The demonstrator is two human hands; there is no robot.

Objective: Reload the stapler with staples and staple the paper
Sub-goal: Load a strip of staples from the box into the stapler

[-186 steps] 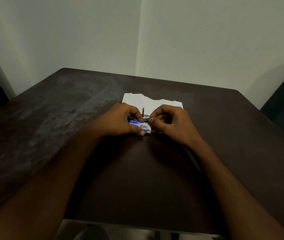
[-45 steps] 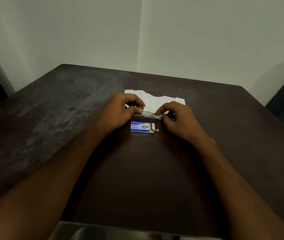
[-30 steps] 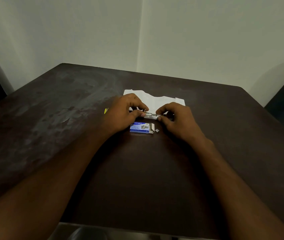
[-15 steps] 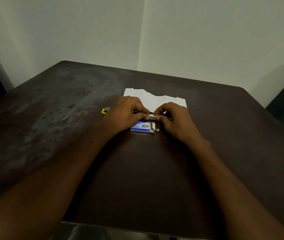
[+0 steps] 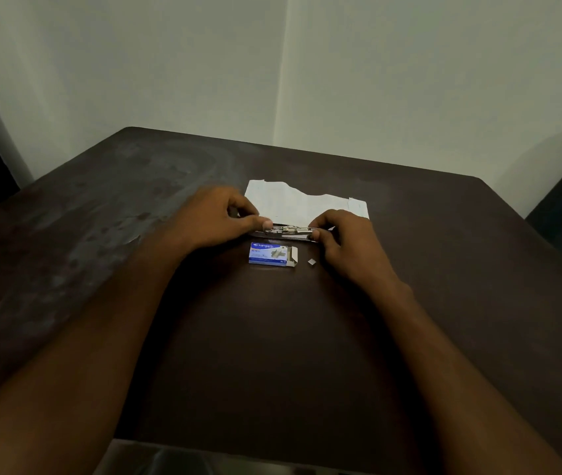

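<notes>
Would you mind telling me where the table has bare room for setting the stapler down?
Bare table lies between the forearms, nearer than the staple box. Crowded: stapler, paper and both hands.

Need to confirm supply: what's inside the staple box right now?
The staple box lies on the table with its right end flap open. Its inside is too dark to show any staples. A small pale scrap lies beside it.

stapler point(image 5: 289, 232) ends hidden under hands, staple box point(image 5: 271, 254) print too small
</notes>
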